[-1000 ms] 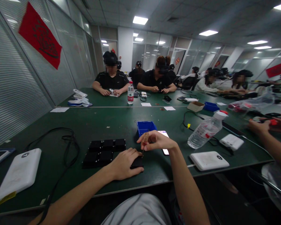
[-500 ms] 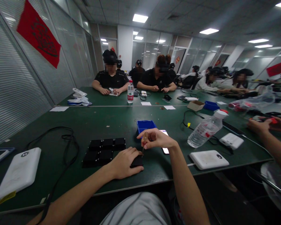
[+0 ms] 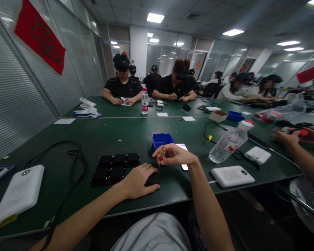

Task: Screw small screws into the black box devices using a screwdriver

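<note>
My left hand presses down on a small black box, fingers over its far side and thumb along its near side. In my right hand is a screwdriver with a clear amber handle, pinched between thumb and fingers. Its thin shaft points down to the box's far right corner; the exact contact is too small to make out. Several similar black boxes with shiny corner spots sit in two rows left of my left hand. Just behind my right hand stands a blue bin, partly hidden.
A phone lies partly under my right hand. To the right are a tilted-looking water bottle and a white power bank. A black cable and another white power bank lie left. Co-workers sit opposite and at right.
The view has shifted very slightly. Both hands keep their places, and the screwdriver's handle has changed little, its shaft still on the box's corner.
</note>
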`<move>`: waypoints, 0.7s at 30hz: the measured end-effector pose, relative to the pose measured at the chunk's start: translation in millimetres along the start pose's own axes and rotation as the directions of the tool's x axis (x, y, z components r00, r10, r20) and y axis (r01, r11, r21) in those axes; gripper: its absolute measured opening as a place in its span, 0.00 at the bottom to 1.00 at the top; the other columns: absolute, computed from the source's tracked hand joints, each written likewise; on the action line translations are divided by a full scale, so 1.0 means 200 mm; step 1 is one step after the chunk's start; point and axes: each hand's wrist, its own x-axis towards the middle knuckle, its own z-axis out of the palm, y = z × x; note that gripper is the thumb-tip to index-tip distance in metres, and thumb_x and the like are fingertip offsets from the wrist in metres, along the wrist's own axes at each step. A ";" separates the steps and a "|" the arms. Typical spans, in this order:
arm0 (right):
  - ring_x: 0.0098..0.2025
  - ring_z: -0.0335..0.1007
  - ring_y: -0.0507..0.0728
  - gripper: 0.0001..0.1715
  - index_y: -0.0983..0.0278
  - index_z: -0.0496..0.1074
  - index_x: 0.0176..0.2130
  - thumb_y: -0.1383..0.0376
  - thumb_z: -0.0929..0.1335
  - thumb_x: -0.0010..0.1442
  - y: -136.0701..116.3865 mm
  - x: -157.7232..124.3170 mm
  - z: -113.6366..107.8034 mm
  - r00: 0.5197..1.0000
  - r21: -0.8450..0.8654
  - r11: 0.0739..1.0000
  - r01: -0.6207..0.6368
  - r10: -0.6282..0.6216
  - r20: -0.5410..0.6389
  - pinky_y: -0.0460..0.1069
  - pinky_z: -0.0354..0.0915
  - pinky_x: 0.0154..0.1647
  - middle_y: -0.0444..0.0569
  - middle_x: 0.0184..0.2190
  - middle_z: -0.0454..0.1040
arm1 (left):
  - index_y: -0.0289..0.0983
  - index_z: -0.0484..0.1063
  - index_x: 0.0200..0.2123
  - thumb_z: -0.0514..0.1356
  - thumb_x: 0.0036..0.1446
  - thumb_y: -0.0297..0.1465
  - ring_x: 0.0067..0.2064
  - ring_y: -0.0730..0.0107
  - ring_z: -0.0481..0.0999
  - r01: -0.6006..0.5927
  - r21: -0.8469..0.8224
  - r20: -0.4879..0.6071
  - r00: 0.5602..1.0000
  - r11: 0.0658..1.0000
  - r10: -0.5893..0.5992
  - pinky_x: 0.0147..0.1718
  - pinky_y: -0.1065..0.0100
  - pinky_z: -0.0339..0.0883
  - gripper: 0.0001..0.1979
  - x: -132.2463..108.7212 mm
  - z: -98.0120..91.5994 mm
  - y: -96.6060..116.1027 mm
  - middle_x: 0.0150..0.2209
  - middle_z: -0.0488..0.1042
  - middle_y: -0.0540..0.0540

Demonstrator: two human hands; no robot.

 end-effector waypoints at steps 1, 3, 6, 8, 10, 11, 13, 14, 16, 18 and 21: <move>0.36 0.75 0.51 0.20 0.66 0.78 0.47 0.61 0.79 0.57 0.00 0.00 0.00 1.000 -0.018 1.000 -0.003 0.003 0.003 0.45 0.70 0.38 0.48 0.37 0.79 | 0.37 0.70 0.53 0.66 0.62 0.40 0.51 0.52 0.76 -0.001 -0.001 0.002 1.000 1.000 0.001 0.53 0.53 0.71 0.20 0.00 0.00 0.00 0.49 0.76 0.41; 0.36 0.75 0.51 0.18 0.66 0.79 0.45 0.61 0.79 0.56 0.00 0.00 0.00 1.000 -0.050 0.999 -0.009 0.009 0.000 0.46 0.70 0.37 0.48 0.37 0.80 | 0.37 0.70 0.53 0.66 0.62 0.40 0.51 0.53 0.76 0.001 -0.003 0.003 1.000 1.000 -0.001 0.53 0.53 0.71 0.20 0.00 -0.01 0.00 0.49 0.76 0.41; 0.38 0.75 0.53 0.14 0.67 0.78 0.34 0.60 0.80 0.54 0.00 0.01 0.00 1.000 -0.076 0.997 0.001 -0.003 -0.015 0.48 0.70 0.39 0.49 0.38 0.81 | 0.37 0.70 0.53 0.67 0.62 0.40 0.51 0.54 0.76 0.006 -0.007 0.008 1.000 1.000 -0.006 0.53 0.54 0.72 0.21 0.00 -0.01 0.01 0.50 0.76 0.41; 0.37 0.74 0.52 0.14 0.67 0.78 0.31 0.61 0.81 0.52 0.00 0.01 0.00 1.000 -0.077 0.997 0.000 -0.002 -0.025 0.48 0.70 0.39 0.50 0.38 0.81 | 0.37 0.70 0.53 0.67 0.62 0.40 0.50 0.54 0.76 0.007 -0.006 0.008 1.000 1.000 -0.007 0.53 0.55 0.72 0.21 0.00 -0.02 0.01 0.49 0.76 0.41; 0.33 0.73 0.51 0.16 0.67 0.79 0.37 0.62 0.81 0.51 0.00 0.01 0.00 0.999 -0.066 0.998 -0.017 0.014 -0.041 0.47 0.69 0.36 0.47 0.36 0.80 | 0.37 0.70 0.53 0.66 0.62 0.40 0.50 0.53 0.76 0.005 0.001 0.004 1.000 1.000 -0.005 0.52 0.54 0.72 0.20 0.00 -0.02 0.01 0.48 0.76 0.41; 0.32 0.73 0.50 0.19 0.66 0.80 0.41 0.63 0.81 0.51 0.00 0.01 0.00 0.999 -0.057 0.998 -0.024 0.021 -0.048 0.46 0.68 0.34 0.46 0.34 0.80 | 0.37 0.70 0.53 0.66 0.62 0.40 0.50 0.53 0.76 0.002 0.003 0.002 1.000 1.000 -0.002 0.52 0.54 0.72 0.20 0.00 -0.01 0.01 0.48 0.76 0.41; 0.32 0.74 0.50 0.25 0.66 0.78 0.47 0.64 0.81 0.50 0.00 0.01 0.00 0.998 -0.043 0.999 -0.029 0.027 -0.057 0.45 0.68 0.34 0.45 0.33 0.79 | 0.37 0.71 0.53 0.66 0.62 0.39 0.50 0.53 0.76 -0.001 0.003 0.000 1.000 1.000 0.001 0.52 0.53 0.72 0.20 0.00 -0.01 0.01 0.48 0.76 0.41; 0.32 0.74 0.50 0.26 0.66 0.78 0.48 0.63 0.81 0.51 -0.01 0.01 0.00 0.998 -0.040 0.999 -0.029 0.027 -0.056 0.45 0.68 0.34 0.45 0.33 0.79 | 0.37 0.71 0.53 0.66 0.62 0.39 0.50 0.52 0.76 -0.001 0.003 0.000 1.000 1.000 0.001 0.52 0.53 0.72 0.20 0.00 -0.01 0.01 0.48 0.76 0.41; 0.34 0.76 0.51 0.24 0.67 0.78 0.47 0.62 0.81 0.52 -0.01 0.01 0.00 0.999 -0.037 0.999 -0.022 0.020 -0.046 0.45 0.69 0.35 0.46 0.34 0.79 | 0.36 0.71 0.53 0.66 0.62 0.39 0.51 0.52 0.76 0.000 0.003 0.001 1.000 1.000 0.000 0.52 0.52 0.72 0.20 0.00 -0.01 0.01 0.49 0.76 0.40; 0.36 0.77 0.52 0.20 0.68 0.78 0.44 0.62 0.80 0.54 -0.02 0.00 0.00 0.999 -0.032 0.999 -0.016 0.015 -0.034 0.46 0.70 0.36 0.49 0.36 0.80 | 0.36 0.71 0.54 0.66 0.62 0.39 0.52 0.51 0.76 0.000 0.000 0.004 1.000 1.000 0.000 0.53 0.52 0.71 0.21 0.00 -0.01 0.01 0.50 0.76 0.40; 0.38 0.78 0.52 0.15 0.68 0.77 0.38 0.62 0.79 0.55 -0.02 0.00 0.00 1.000 -0.019 1.000 -0.005 0.004 -0.025 0.47 0.71 0.38 0.52 0.43 0.80 | 0.37 0.70 0.54 0.66 0.62 0.39 0.52 0.52 0.76 -0.001 -0.003 0.005 1.000 1.000 0.001 0.54 0.52 0.71 0.21 0.00 -0.01 0.01 0.51 0.76 0.40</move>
